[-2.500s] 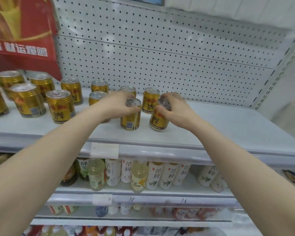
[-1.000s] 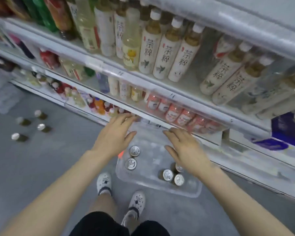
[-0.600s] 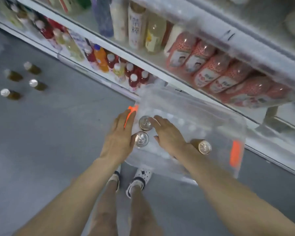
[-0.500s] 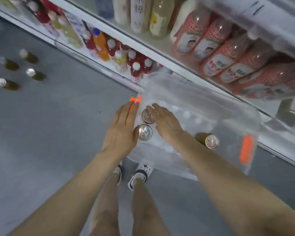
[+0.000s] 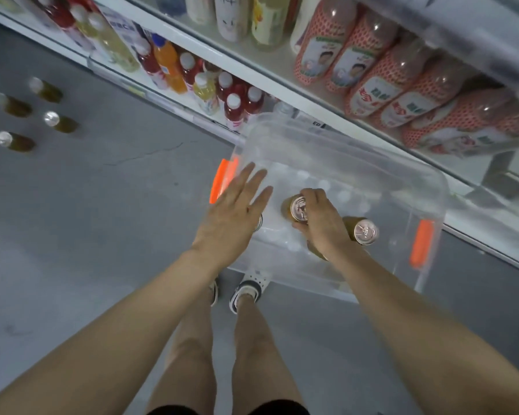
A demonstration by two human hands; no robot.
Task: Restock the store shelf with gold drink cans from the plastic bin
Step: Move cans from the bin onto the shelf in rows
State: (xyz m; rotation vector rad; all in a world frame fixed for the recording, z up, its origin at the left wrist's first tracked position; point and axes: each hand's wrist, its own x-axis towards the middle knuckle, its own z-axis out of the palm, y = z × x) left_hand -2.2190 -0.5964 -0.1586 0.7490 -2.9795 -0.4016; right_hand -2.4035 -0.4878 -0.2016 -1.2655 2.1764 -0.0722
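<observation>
A clear plastic bin (image 5: 336, 151) with orange latches stands on the grey floor below the shelves. My right hand (image 5: 322, 223) is inside it, fingers closed around a gold can (image 5: 295, 206) seen from its silver top. Another gold can (image 5: 363, 230) stands just right of that wrist. My left hand (image 5: 237, 215) hovers flat over the bin's left side with fingers spread, covering a third can whose rim (image 5: 259, 223) peeks out at the palm's right edge. The top shelf with the restocked cans is out of view.
Lower store shelves (image 5: 282, 94) with red, orange and yellow bottles and pink netted bottles run diagonally behind the bin. Several gold cans (image 5: 51, 121) stand on the floor at the far left. My feet in white shoes (image 5: 246, 290) stand at the bin's near edge.
I turned down from the top shelf to the bin on the floor. Both hands reached in; my right hand closed on a can, while my left hand slid over the neighbouring can.
</observation>
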